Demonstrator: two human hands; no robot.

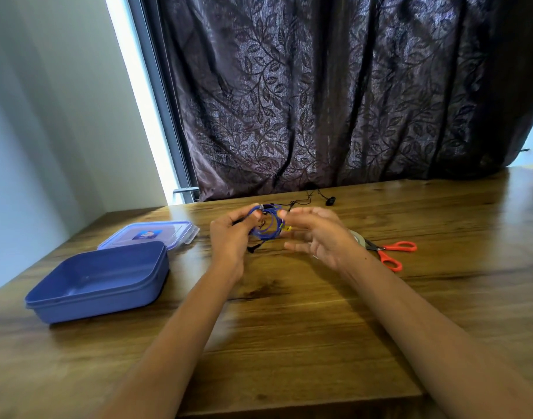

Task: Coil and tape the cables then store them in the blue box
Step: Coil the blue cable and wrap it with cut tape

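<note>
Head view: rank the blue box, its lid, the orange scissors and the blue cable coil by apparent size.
1. blue box, nearest the camera.
2. lid, partly hidden behind the box.
3. orange scissors and blue cable coil: alike, not ranked; the scissors' blades are partly hidden.

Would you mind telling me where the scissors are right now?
In the head view, the scissors lie on the table, right of the right hand, beside the tape roll.

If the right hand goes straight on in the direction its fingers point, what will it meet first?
Most likely the thin blue cable coil that the left hand grips. The right hand points its relaxed fingers at it. Whether they touch it now is unclear.
</note>
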